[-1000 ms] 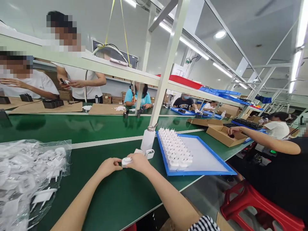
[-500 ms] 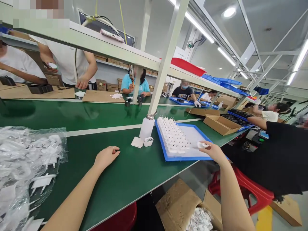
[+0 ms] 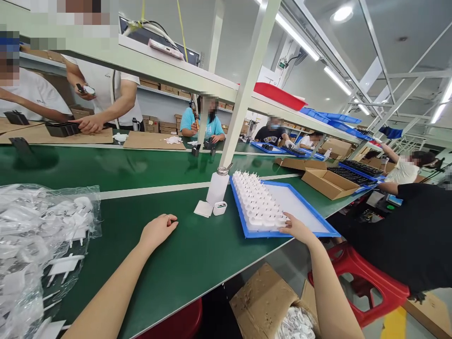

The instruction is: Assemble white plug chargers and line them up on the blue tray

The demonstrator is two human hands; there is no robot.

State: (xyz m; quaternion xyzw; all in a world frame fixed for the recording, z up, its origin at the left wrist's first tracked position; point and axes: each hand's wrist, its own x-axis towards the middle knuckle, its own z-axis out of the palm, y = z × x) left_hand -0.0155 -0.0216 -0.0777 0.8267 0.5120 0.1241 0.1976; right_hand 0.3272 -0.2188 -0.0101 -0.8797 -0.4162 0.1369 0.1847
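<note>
Left hand (image 3: pixel 157 231) rests on the green workbench (image 3: pixel 183 256), fingers lightly curled and holding nothing. Right hand (image 3: pixel 297 230) sits at the near end of a blue-rimmed tray (image 3: pixel 312 234), with its fingers (image 3: pixel 285 222) stretched out and touching the last row of white plug adapters (image 3: pixel 256 202); whether they have hold of one, I cannot tell. The adapters stand prongs-up in tight rows on the tray's left half, and the rest of the white tray floor is bare of them.

Between the hands, just left of the tray, stand a plastic bottle with a metal cap (image 3: pixel 218 187), a small white cup (image 3: pixel 220 207) and a white square pad (image 3: pixel 203 208). A clear plastic bag of white plug parts (image 3: pixel 42 235) lies at the bench's left side. Below the bench edge, under the right forearm, an open cardboard box (image 3: pixel 263 301) holds more white parts. A co-worker in black (image 3: pixel 388 235) sits at right, beside a red stool (image 3: pixel 356 287), and a cardboard tray (image 3: pixel 328 183) sits just beyond the blue tray.
</note>
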